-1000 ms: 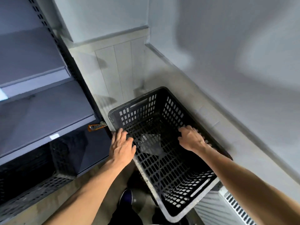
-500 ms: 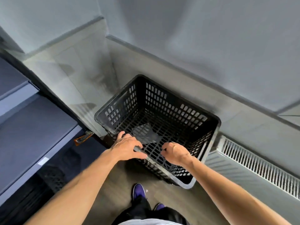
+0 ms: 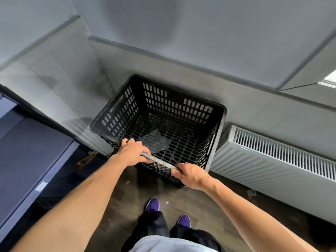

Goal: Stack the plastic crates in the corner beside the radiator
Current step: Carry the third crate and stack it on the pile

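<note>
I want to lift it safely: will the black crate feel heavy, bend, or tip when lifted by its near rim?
The black crate looks light: perforated walls, nothing bulky inside. It probably stays stiff, given its thick rim. Both hands, left and right, hold one side only, so the far side may drop.

Both bare arms reach forward and down from the near edge of the scene, forearms converging toward the middle. The left hand (image 3: 133, 153) lies palm down with its fingers curled over the near rim of the black crate (image 3: 181, 113). The right hand (image 3: 192, 176), nearer and further right, is closed around the same rim at its near right corner, knuckles up. Below, two purple shoes (image 3: 152, 204) and dark trousers (image 3: 154, 226) show.
</note>
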`<state>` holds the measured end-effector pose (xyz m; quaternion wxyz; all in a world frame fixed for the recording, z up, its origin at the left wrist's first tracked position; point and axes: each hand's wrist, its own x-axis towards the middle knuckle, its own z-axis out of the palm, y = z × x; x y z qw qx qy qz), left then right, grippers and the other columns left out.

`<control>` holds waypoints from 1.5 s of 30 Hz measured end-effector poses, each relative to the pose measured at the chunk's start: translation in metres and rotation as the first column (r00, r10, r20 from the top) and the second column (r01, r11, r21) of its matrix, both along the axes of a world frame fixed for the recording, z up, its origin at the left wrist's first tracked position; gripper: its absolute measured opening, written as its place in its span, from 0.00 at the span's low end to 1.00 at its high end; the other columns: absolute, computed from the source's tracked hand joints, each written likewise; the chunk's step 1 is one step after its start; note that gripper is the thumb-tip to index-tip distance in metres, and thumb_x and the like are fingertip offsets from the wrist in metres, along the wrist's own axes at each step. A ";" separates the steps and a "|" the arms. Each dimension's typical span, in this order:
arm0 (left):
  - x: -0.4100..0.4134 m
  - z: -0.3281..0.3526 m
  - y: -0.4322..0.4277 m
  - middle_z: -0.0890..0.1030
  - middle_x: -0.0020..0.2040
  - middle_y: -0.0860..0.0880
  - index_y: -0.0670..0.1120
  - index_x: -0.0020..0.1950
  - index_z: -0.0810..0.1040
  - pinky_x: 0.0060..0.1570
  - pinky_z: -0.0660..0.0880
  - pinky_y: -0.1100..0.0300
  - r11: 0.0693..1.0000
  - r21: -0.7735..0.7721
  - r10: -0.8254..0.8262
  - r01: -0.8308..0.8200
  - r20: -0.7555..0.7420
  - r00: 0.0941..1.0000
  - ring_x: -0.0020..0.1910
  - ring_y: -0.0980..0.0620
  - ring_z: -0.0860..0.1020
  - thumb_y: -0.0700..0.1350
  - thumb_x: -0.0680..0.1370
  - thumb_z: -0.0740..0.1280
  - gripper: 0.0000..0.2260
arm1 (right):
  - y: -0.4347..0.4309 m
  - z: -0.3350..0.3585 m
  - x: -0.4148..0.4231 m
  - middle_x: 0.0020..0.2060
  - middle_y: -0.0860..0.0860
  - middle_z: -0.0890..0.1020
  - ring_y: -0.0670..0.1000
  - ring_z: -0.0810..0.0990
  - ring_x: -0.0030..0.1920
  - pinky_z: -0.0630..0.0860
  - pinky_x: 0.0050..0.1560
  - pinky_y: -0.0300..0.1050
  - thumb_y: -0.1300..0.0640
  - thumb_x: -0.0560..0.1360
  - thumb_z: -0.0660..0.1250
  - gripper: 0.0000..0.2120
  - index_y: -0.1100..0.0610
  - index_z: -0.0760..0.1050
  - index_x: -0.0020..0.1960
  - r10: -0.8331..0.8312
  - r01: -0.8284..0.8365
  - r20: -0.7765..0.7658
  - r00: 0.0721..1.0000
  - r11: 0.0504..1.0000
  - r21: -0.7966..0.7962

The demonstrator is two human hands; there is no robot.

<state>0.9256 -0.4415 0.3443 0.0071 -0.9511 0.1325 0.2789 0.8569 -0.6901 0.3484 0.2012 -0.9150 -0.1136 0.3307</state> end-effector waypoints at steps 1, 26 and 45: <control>0.001 -0.001 0.000 0.75 0.50 0.54 0.66 0.56 0.78 0.56 0.61 0.50 1.000 0.009 -0.005 0.005 0.001 1.000 0.56 0.47 0.69 0.72 0.71 0.62 0.19 | 0.000 0.001 -0.002 0.56 0.58 0.80 0.60 0.78 0.57 0.71 0.51 0.48 0.41 0.81 0.55 0.20 0.57 0.73 0.58 -0.003 0.003 -0.001 1.000 1.000 -0.010; 0.064 -0.009 0.137 0.83 0.43 0.51 0.57 0.57 0.75 0.43 0.71 0.54 0.911 -0.136 -0.377 0.389 0.105 0.920 0.44 0.47 0.80 0.54 0.81 0.61 0.07 | 0.073 -0.010 0.003 0.49 0.54 0.84 0.59 0.83 0.51 0.77 0.47 0.50 0.52 0.76 0.65 0.13 0.49 0.75 0.61 -0.140 0.214 0.226 0.964 0.914 -0.346; 0.060 -0.023 0.140 0.84 0.41 0.51 0.50 0.60 0.74 0.36 0.70 0.56 0.849 -0.159 -0.418 0.505 0.383 0.824 0.40 0.46 0.82 0.55 0.81 0.60 0.12 | 0.067 -0.002 0.006 0.40 0.54 0.84 0.59 0.83 0.41 0.77 0.38 0.50 0.59 0.76 0.64 0.11 0.55 0.74 0.59 -0.037 0.201 0.393 0.919 0.901 -0.385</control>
